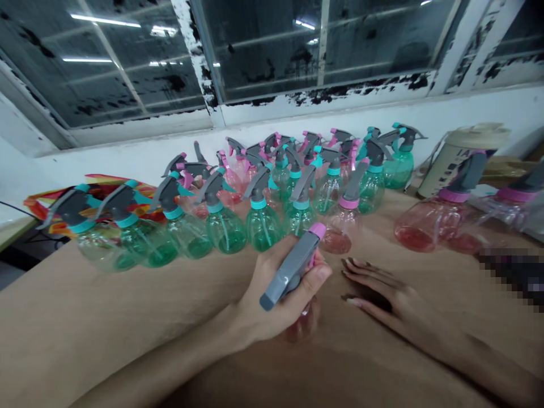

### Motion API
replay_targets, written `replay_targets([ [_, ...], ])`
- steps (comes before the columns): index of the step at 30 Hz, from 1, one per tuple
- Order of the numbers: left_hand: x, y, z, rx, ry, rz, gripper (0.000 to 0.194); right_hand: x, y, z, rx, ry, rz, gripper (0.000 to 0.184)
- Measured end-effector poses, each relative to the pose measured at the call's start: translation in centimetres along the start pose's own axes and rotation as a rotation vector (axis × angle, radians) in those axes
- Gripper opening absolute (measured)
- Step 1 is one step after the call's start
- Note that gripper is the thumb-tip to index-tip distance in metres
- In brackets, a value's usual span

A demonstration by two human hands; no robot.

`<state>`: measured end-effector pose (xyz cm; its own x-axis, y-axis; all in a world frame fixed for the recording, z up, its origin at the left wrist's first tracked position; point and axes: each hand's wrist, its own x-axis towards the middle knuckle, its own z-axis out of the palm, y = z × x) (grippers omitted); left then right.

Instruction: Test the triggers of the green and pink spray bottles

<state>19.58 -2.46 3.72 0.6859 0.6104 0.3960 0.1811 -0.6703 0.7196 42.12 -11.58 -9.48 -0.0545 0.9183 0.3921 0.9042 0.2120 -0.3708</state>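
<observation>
My left hand (276, 289) is wrapped round the neck of a pink spray bottle (302, 326) near the front of the table. Its grey trigger head with a pink nozzle shows above my fingers, while most of the bottle is hidden behind the hand. To the right, my right hand (386, 292) rests palm down on the table with its fingers stretched out, holding nothing. Just beyond the hands stands a pink-collared spray bottle (340, 226) with a little red liquid. Beside it, a row of green spray bottles (227, 229) with turquoise collars reaches to the left.
More pink and green spray bottles crowd the back by the wall. Two pink ones (425, 226) stand at the right, near a cream flask (461, 156). A red and orange bag (106, 184) lies at the back left. Brown board (127, 317) covers the table.
</observation>
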Motion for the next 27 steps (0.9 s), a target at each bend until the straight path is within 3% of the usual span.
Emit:
replay_targets([
  [11,0.28,-0.25,0.20,-0.082,0.040,-0.013,0.013,-0.02,-0.15,-0.31,0.024,-0.014,-0.005,0.052],
  [19,0.08,-0.35,0.47,-0.028,0.064,-0.059,0.008,0.02,-0.20,-0.90,-0.001,-0.074,-0.035,0.050],
  [27,-0.22,-0.92,0.71,0.033,0.056,-0.041,0.017,-0.03,-0.38,-0.85,-0.043,-0.079,-0.035,0.048],
])
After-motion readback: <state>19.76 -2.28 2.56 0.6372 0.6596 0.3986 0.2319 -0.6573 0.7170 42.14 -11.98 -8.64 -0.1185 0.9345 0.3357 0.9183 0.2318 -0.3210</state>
